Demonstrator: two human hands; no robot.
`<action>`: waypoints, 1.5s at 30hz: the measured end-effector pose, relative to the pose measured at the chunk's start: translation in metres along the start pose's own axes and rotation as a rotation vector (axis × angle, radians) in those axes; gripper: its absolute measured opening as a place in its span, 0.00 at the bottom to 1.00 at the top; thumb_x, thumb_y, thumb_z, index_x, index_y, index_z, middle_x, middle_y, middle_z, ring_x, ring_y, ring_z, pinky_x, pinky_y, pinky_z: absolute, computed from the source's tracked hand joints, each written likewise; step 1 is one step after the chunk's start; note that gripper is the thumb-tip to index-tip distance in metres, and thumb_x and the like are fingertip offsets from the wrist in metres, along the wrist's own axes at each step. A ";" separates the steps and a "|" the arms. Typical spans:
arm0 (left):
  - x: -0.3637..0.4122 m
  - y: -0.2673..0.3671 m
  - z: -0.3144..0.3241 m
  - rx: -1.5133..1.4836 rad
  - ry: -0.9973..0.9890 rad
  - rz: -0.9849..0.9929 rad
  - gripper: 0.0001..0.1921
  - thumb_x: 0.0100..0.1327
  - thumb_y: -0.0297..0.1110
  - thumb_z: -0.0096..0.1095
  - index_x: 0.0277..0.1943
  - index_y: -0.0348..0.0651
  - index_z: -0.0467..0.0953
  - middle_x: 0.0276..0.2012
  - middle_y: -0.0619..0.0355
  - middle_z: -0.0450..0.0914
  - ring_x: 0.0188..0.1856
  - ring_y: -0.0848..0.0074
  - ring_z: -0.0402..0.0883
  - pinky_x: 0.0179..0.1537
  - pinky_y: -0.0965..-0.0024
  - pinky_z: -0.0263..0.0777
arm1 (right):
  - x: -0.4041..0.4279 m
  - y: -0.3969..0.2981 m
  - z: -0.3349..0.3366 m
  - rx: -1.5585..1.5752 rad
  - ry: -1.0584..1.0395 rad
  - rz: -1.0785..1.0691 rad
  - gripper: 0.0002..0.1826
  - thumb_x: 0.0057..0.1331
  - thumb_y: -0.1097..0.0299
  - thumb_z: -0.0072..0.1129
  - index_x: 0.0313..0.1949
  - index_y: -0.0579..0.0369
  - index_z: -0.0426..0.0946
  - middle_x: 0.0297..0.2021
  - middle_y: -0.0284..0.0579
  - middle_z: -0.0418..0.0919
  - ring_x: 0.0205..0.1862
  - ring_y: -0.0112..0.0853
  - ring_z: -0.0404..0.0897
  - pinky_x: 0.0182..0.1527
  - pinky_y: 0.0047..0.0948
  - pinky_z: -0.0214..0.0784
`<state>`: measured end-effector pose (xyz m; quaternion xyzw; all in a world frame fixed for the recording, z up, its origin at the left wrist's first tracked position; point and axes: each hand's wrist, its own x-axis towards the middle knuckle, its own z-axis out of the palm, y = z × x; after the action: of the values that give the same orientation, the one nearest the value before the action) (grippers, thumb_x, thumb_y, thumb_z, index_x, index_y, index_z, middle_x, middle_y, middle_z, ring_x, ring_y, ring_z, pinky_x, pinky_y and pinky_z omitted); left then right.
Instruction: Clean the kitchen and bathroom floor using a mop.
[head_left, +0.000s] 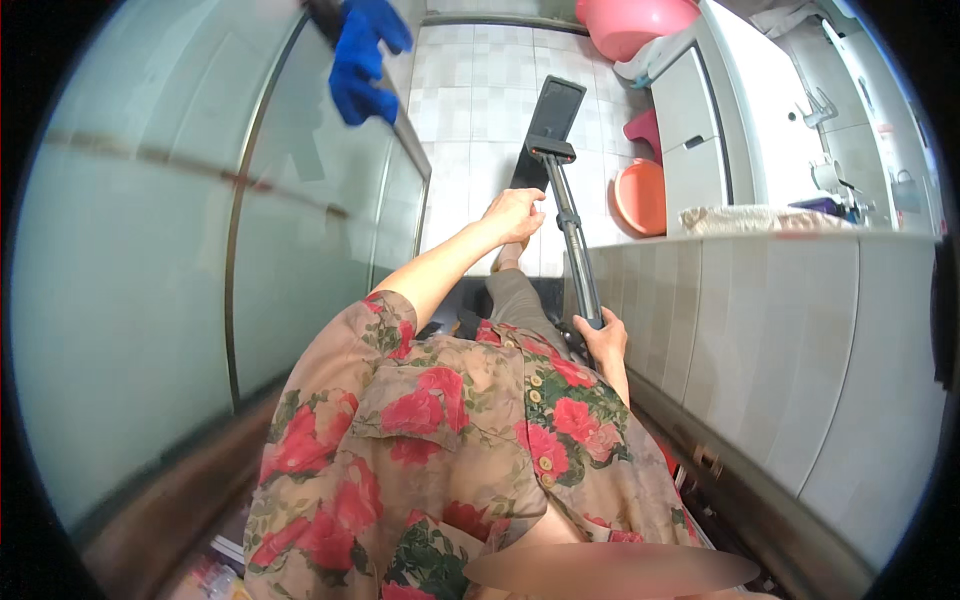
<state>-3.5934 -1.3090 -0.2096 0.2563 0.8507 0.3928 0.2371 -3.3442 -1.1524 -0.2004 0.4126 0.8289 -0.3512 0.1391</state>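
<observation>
A flat mop with a metal pole (577, 247) slants down across the view, its long dark head (556, 109) resting at the tiled floor. My right hand (606, 337) is closed around the upper end of the pole, near my waist. My left hand (516, 214) is stretched forward in front of the pole's left side, fingers partly bent, apart from the pole and holding nothing that I can see. Below it, a foot (509, 256) stands at the near edge of the tiles.
Frosted glass door panels (315, 217) stand at the left, with a blue cloth item (364, 67) above. On the right are a tiled low wall (750, 315), a white washbasin cabinet (686, 112), an orange basin (641, 196), a red plastic stool (643, 131) and a pink tub (637, 26).
</observation>
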 end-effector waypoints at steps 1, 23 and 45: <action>0.030 0.002 -0.009 0.041 -0.039 0.000 0.19 0.55 0.36 0.58 0.50 0.38 0.74 0.32 0.51 0.80 0.36 0.64 0.80 0.42 0.64 0.73 | 0.025 -0.012 -0.001 0.009 -0.002 0.002 0.36 0.46 0.49 0.68 0.50 0.61 0.74 0.37 0.56 0.81 0.40 0.42 0.81 0.44 0.37 0.72; 0.471 -0.107 -0.221 0.415 -0.086 -0.411 0.21 0.57 0.36 0.58 0.53 0.38 0.71 0.46 0.44 0.77 0.50 0.55 0.75 0.53 0.59 0.69 | 0.345 -0.263 -0.076 -0.065 -0.157 0.140 0.34 0.46 0.54 0.69 0.47 0.68 0.74 0.32 0.56 0.81 0.37 0.42 0.82 0.43 0.36 0.71; 0.877 -0.148 -0.372 -0.537 -0.195 -0.772 0.41 0.55 0.60 0.59 0.61 0.34 0.60 0.45 0.44 0.77 0.44 0.63 0.80 0.44 0.63 0.75 | 0.833 -0.652 -0.132 0.744 -0.758 0.233 0.29 0.63 0.47 0.53 0.51 0.61 0.67 0.27 0.47 0.77 0.23 0.32 0.78 0.18 0.24 0.68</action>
<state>-4.5185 -1.0497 -0.2885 -0.1132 0.7260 0.4560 0.5021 -4.3630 -0.8414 -0.2348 0.3675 0.4891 -0.7274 0.3109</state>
